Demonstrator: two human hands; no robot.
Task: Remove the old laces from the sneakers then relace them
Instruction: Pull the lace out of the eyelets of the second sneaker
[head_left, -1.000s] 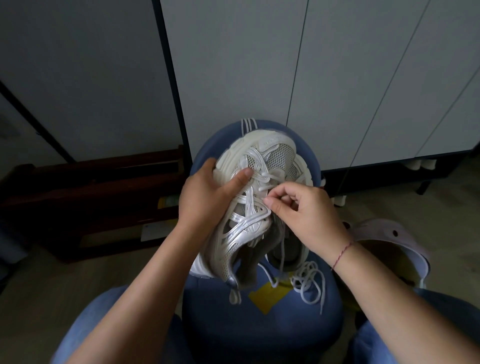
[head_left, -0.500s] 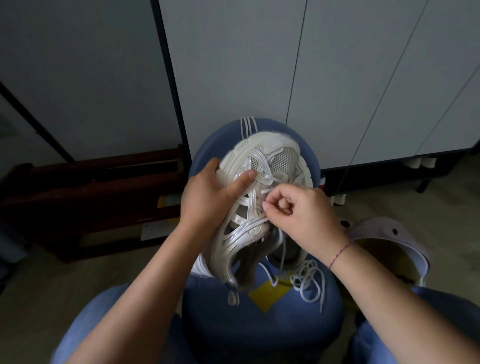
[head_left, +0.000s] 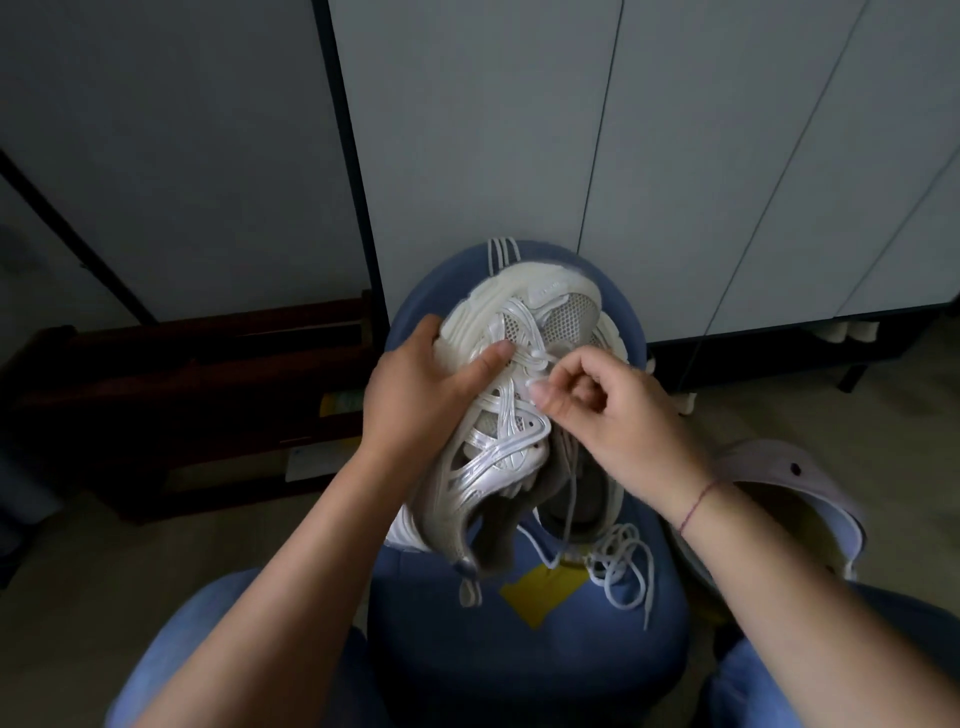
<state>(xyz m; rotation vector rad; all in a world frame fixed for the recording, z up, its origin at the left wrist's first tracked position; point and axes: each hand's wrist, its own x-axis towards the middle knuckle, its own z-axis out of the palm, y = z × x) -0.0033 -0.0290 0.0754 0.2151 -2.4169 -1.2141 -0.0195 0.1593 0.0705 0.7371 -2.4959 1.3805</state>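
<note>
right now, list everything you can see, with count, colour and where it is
sneaker: one, white and silver, on the stool
lace: one, white, partly threaded through the sneaker, loose end on the stool seat
stool: one, blue, between the knees
patch: one, yellow, on the stool seat
clog: one, pale lilac, on the floor right of the stool
rack: one, dark brown, at left
cupboard doors: several, pale grey, behind
jeans: blue, a knee on each side of the stool
thread bracelet: one, red, right wrist
left grip: holds the sneaker's side
right grip: pinches the lace
</note>
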